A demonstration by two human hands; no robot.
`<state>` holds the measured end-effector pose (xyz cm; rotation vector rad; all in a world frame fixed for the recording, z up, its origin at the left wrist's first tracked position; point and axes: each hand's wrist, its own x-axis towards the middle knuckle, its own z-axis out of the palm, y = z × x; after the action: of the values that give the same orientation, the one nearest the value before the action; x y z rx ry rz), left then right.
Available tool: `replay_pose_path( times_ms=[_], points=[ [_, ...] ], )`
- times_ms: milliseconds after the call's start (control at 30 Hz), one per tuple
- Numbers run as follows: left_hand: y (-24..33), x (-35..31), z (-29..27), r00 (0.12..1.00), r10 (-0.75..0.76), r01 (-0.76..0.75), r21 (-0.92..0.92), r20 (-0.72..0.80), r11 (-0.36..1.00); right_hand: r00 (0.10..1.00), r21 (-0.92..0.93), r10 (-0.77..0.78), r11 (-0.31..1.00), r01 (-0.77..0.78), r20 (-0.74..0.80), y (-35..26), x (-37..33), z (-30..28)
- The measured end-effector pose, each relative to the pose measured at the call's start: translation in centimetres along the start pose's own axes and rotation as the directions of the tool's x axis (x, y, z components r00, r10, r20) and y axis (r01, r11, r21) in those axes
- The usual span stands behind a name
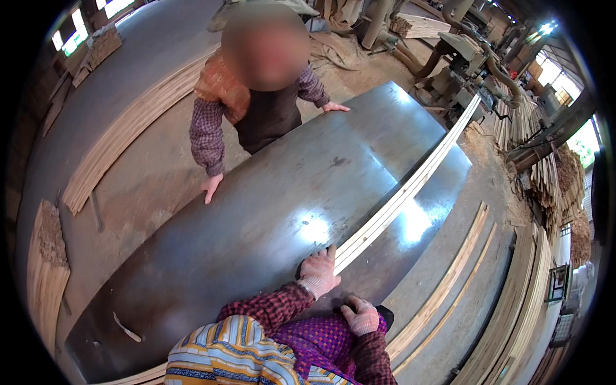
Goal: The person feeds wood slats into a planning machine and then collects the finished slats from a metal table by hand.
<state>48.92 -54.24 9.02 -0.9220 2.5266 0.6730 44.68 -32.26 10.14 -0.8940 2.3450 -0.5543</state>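
My left hand (317, 274), in a light knitted glove with bare fingers, rests at the near end of a bundle of long, pale wooden strips (396, 206). Its fingers lie loosely against the strips' end and are not wrapped round them. The strips slant across a dark, shiny metal table (256, 237) toward a machine (459, 80) at the far right. My right hand (360, 316), gloved likewise, is empty beside the table's near edge, over purple checked cloth (314, 343). Its fingers are slightly bent, with the thumb apart.
Across the table stands a person (263, 122) in a dark apron, both hands on its far edge. Stacked boards (138, 128) lie behind at left. Loose strips (443, 273) and long boards (513, 308) are on the floor at right. A wood chip (127, 328) lies on the tabletop.
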Motion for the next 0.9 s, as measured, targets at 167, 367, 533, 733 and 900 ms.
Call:
replay_pose_path(
  times_ms=[167,367,533,733,900],
  points=[
    [-0.1,1.1,0.9,1.000,-0.008,0.008,0.023,-0.009,1.000,1.000,-0.034,0.017,0.999,-0.017,-0.003,0.2,0.0,0.0],
    [-0.7,1.0,-0.1,1.000,0.011,-0.011,0.001,-0.015,1.000,0.999,-0.029,0.030,0.999,-0.031,-0.024,0.6,-0.2,0.1],
    [-2.7,0.2,0.2,0.998,0.008,-0.009,-0.024,-0.058,1.000,0.999,-0.033,0.020,0.999,-0.021,-0.044,0.9,-0.3,0.5],
    [-3.1,0.1,-0.3,0.999,0.003,-0.002,0.016,-0.046,1.000,1.000,-0.042,0.009,0.999,-0.010,-0.018,0.7,0.2,0.2],
    [-2.5,1.3,-0.2,0.998,0.003,-0.003,0.012,-0.061,1.000,1.000,-0.048,-0.004,0.999,0.004,0.009,0.5,0.2,-0.1]
  ],
)
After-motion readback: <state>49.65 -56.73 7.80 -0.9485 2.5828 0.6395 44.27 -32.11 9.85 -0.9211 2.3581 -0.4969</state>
